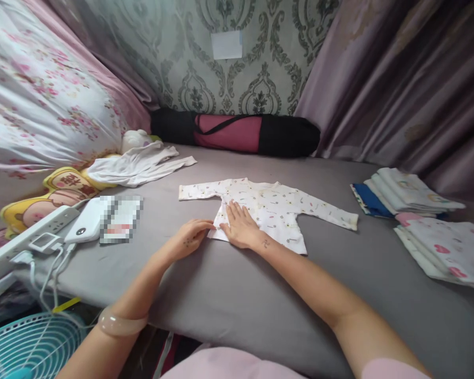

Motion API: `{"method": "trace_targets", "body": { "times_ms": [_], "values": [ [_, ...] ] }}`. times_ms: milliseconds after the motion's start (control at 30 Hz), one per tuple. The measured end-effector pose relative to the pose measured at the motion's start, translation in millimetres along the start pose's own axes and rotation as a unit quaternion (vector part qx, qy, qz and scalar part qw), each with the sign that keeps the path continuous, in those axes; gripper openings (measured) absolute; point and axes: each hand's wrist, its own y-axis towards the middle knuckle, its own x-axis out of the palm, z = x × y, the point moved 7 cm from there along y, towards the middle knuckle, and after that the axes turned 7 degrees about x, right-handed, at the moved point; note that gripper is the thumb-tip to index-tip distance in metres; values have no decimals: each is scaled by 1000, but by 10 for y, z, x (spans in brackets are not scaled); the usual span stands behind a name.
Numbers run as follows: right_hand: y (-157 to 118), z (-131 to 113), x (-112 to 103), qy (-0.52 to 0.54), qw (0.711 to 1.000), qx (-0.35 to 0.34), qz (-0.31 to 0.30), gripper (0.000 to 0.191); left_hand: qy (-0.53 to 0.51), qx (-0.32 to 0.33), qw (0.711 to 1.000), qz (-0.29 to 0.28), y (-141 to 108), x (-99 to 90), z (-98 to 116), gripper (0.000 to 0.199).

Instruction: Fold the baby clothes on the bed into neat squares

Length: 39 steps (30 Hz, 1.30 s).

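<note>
A small white baby shirt (260, 205) with a scattered print lies spread on the grey sheet, both long sleeves stretched out to the sides. My right hand (240, 223) rests flat on the left half of its body, fingers extended. At the lower left edge, my left hand (193, 234) has its fingers bent together and pinched on the side of the hem. The fingertips of that hand are partly hidden from this angle.
Folded clothes (411, 192) and a folded heart-print cloth (446, 247) are stacked at right. A pale garment (138, 166), power bank (89, 221) and power strip (31, 239) lie at left. Behind is a black-and-red long bag (229, 131); a fan (27, 347) stands below.
</note>
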Motion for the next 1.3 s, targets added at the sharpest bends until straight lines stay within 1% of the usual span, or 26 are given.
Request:
{"method": "trace_targets", "body": {
  "times_ms": [67,133,200,267,300,333,367,433,467,500,567,633,700,767,800,833,867,933,967,1000,1033,1100,1167,1200,1267,1300],
  "values": [
    [-198,-123,42,20,1000,-8,-12,73,-1,-29,999,-15,46,-24,-62,38],
    [-446,-261,64,46,998,-30,-34,73,19,-51,998,-29,112,-31,-104,39],
    [-729,-392,39,80,992,-77,-63,69,67,-60,996,-12,194,-56,-91,36],
    [-1014,-477,-53,117,977,-155,-83,58,108,-40,993,26,283,-68,26,32],
    [-1133,-470,-126,137,969,-188,-78,49,110,-19,993,38,326,-46,121,29],
    [-1216,-405,-210,153,966,-198,-58,41,97,7,994,38,367,3,233,26],
    [-1266,-293,-295,160,968,-190,-23,35,74,36,996,24,405,76,352,24],
    [-1299,34,-430,133,981,-124,62,27,23,96,995,-26,462,253,588,22],
    [-1304,203,-470,104,986,-87,99,25,9,124,991,-50,481,336,690,22],
    [-1306,351,-487,74,988,-58,123,24,3,147,987,-71,497,409,770,22],
    [-1301,554,-466,32,990,-27,137,22,14,172,980,-100,532,523,849,22],
    [-1288,640,-422,21,991,-24,130,22,33,180,976,-115,569,586,858,22],
    [-1269,651,-395,40,992,-31,118,25,50,187,973,-124,590,611,851,25],
    [-1255,661,-416,104,987,-39,112,25,67,192,971,-130,588,595,850,29],
    [-1256,703,-453,145,982,-31,121,24,72,193,970,-132,581,575,856,30],
    [-1264,789,-500,179,974,-5,137,23,72,193,969,-135,575,548,867,29],
    [-1283,921,-547,202,966,40,158,21,68,191,970,-137,577,517,880,29],
    [-1370,1270,-609,207,944,167,193,20,48,181,973,-138,633,458,918,28],
    [-1427,1445,-612,198,933,228,195,21,37,175,974,-136,700,440,943,28],
    [-1478,1597,-593,191,924,276,181,23,25,170,976,-133,799,436,973,29],
    [-1518,1721,-552,191,918,311,157,24,12,169,977,-127,929,450,1012,29],
    [-1562,1874,-430,216,906,350,96,29,-17,177,976,-124,1261,558,1116,26],
    [-1574,1919,-311,258,892,369,48,31,-45,196,970,-134,1637,758,1247,23],
    [-1573,1913,-267,278,884,375,34,31,-42,200,969,-139,1821,876,1305,21],
    [-1567,1875,-208,302,872,385,17,31,-6,209,964,-163,2127,1129,1415,19],
    [-1566,1852,-185,307,868,390,7,31,18,201,965,-168,2248,1233,1447,21]
  ]
}}
